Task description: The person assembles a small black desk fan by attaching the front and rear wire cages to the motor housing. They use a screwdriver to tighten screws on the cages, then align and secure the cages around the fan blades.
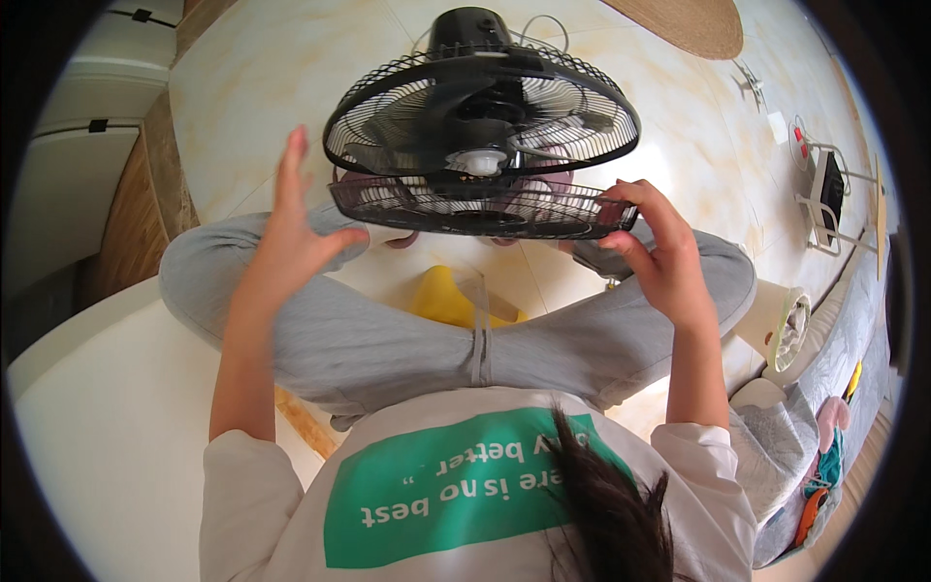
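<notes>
Ahead of me stands a black electric fan, its rear guard (621, 102) round dark blades (373, 121) and a white hub nut (475, 162). The front fan grille (465, 215), a black wire disc with a solid rim, is apart from the rear guard on the near side and tilted nearly edge-on. My right hand (655, 238) pinches the right end of its rim between thumb and fingers. My left hand (308, 238) is off the grille's left end, thumb and fingers spread, slightly blurred, with nothing in it.
Between my grey-trousered legs lies a yellow object (446, 296) on the tiled floor. A round woven mat (684, 24) is at the far right. Farther right are a small metal-framed stand (824, 199), a white bin (784, 325) and a grey-covered bed or sofa (786, 456).
</notes>
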Available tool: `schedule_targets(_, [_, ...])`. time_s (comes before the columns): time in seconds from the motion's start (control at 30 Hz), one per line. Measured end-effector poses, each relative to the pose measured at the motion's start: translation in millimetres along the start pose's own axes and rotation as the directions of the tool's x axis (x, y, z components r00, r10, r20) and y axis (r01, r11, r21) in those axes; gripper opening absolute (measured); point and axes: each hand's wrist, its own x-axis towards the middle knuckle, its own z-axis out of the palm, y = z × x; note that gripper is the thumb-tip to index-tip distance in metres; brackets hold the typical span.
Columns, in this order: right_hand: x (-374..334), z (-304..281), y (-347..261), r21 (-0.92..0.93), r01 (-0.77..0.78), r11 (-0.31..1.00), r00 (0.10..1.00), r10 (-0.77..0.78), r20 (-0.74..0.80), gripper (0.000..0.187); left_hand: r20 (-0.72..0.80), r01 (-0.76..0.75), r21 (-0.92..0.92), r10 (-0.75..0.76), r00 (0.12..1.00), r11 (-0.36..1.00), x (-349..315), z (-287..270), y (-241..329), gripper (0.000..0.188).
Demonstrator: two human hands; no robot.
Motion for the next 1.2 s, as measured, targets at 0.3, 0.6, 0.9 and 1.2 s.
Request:
schedule_targets(0.3, [13, 8, 11, -0.035, -0.041, 0.999, 0.999, 0.042, 0.016, 0.037, 0.099, 0.146, -0.143, -0.132, 0.986, 0.979, 33, 5, -30, 0.115])
schedule_targets(0.6, [2, 9, -6, 0.011, 0.020, 1.000, 0.997, -0.021, 0.075, 0.034, 0.195, 0.215, -0.126, -0.188, 0.963, 0.969, 26, -1, -26, 0.122])
schedule_targets(0.9, [-44, -4, -15, -0.098, 0.103, 0.990, 0.993, -0.108, -0.051, 0.052, 0.272, 0.400, -0.410, -0.309, 0.912, 0.819, 19, 1, -55, 0.088])
schedule_targets(1.2, [-57, -6, -8, -0.107, 0.114, 0.988, 0.985, -0.126, -0.116, 0.051, 0.197, 0.509, -0.795, -0.654, 0.731, 0.330, 41, 145, -116, 0.028])
